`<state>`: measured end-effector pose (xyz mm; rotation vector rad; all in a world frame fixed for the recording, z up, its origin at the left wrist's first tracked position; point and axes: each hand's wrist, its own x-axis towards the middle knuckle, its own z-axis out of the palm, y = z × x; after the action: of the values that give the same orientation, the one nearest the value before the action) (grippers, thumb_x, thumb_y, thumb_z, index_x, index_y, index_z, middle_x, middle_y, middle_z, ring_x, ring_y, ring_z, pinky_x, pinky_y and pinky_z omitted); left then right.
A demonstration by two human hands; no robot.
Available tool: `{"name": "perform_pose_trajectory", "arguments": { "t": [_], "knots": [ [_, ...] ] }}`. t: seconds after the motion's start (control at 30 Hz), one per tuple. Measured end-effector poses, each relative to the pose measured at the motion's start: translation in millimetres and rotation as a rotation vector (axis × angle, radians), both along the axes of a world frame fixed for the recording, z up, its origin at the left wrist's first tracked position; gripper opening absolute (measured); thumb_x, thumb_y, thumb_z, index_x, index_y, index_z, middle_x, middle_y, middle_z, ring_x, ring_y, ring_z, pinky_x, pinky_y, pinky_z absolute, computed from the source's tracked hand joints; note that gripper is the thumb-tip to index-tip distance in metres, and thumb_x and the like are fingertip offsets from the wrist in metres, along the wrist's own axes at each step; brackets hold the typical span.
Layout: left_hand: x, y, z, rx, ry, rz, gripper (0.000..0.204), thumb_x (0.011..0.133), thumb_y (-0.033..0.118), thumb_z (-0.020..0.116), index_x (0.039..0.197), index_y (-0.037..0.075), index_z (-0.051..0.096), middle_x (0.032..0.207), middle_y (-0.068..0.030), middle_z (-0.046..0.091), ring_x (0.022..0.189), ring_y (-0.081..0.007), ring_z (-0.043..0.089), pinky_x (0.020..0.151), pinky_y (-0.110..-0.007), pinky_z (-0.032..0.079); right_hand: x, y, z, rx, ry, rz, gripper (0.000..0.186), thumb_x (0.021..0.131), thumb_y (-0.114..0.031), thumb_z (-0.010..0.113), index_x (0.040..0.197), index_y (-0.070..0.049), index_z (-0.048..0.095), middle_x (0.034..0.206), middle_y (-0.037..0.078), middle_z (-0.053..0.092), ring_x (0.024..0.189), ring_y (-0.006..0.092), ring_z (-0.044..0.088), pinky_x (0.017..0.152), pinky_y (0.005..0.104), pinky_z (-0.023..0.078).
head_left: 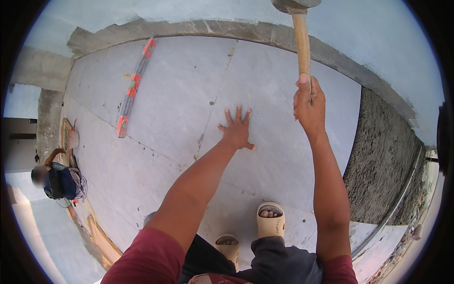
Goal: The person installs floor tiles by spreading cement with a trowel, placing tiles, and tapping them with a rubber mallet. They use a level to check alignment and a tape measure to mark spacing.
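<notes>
My left hand (236,132) is spread open with its fingers apart on a large pale grey floor tile (283,156). My right hand (309,102) grips the wooden handle of a mallet (301,38), raised above the tiles, its dark head cut off at the top edge. A long spirit level with red and grey sections (135,85) lies on the tiles to the left of my left hand. To the right, beside the tile's edge, is a bed of rough wet grey mortar (378,156).
Another person (61,182) crouches at the far left by a bucket (73,139) and a board. My sandaled feet (270,222) stand on the tiles. A light blue wall (359,28) with a bare cement strip runs behind the tiles. A long straight bar (401,193) crosses the mortar at right.
</notes>
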<state>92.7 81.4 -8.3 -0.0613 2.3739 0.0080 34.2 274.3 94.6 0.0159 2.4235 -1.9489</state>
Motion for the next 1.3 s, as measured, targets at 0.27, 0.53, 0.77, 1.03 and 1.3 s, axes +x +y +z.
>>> {"name": "perform_pose_trajectory", "arguments": {
  "t": [0.27,0.53,0.77,1.03,1.3],
  "knots": [
    [-6,5,-1,0.032,-0.012,-0.002,0.142,0.061,0.061,0.085,0.157,0.018,-0.009,0.162,-0.0161,-0.016,0.144,-0.054,-0.009,0.106,-0.075,0.025,-24,8,-66,0.408,-0.41,0.097,0.052,0.101,-0.051,0.046,0.081,-0.004,0.049,0.062,0.01,0.056,0.05,0.0201,0.056,0.049,0.0304,0.044],
    [-3,5,-6,0.053,0.001,-0.006,0.142,0.062,0.062,0.084,0.157,0.017,-0.01,0.162,-0.0177,-0.017,0.144,-0.0551,-0.01,0.105,-0.077,0.023,13,11,-78,0.197,0.147,-0.001,0.054,0.102,-0.05,0.044,0.081,-0.001,0.05,0.059,0.009,0.053,0.053,0.0194,0.06,0.051,0.0349,0.049],
    [2,-7,2,0.045,-0.012,0.007,0.137,0.066,0.063,0.081,0.157,0.017,-0.01,0.162,-0.0148,-0.017,0.145,-0.0521,-0.011,0.107,-0.076,0.021,22,4,-17,0.135,-0.284,0.056,0.058,0.099,-0.061,0.044,0.081,-0.006,0.05,0.053,0.001,0.043,0.037,0.0089,0.041,0.033,0.0267,0.037],
    [145,13,-43,0.107,0.258,0.289,0.107,0.092,0.065,0.048,0.152,-0.009,0.002,0.161,-0.0262,-0.004,0.15,-0.0411,-0.004,0.121,-0.051,0.006,179,70,-36,0.064,-0.291,-0.017,0.05,0.104,-0.051,0.039,0.083,-0.007,0.05,0.053,-0.001,0.042,0.04,0.0052,0.04,0.036,0.0215,0.034],
    [243,25,-49,0.035,0.271,0.458,0.104,0.094,0.068,0.039,0.151,-0.012,0.005,0.161,-0.0283,-0.002,0.15,-0.0397,-0.003,0.121,-0.05,0.003,221,45,-15,0.018,-0.114,0.096,0.048,0.104,-0.049,0.039,0.083,-0.006,0.049,0.056,0.0,0.044,0.043,0.0068,0.042,0.038,0.0213,0.033]
  ]
}}
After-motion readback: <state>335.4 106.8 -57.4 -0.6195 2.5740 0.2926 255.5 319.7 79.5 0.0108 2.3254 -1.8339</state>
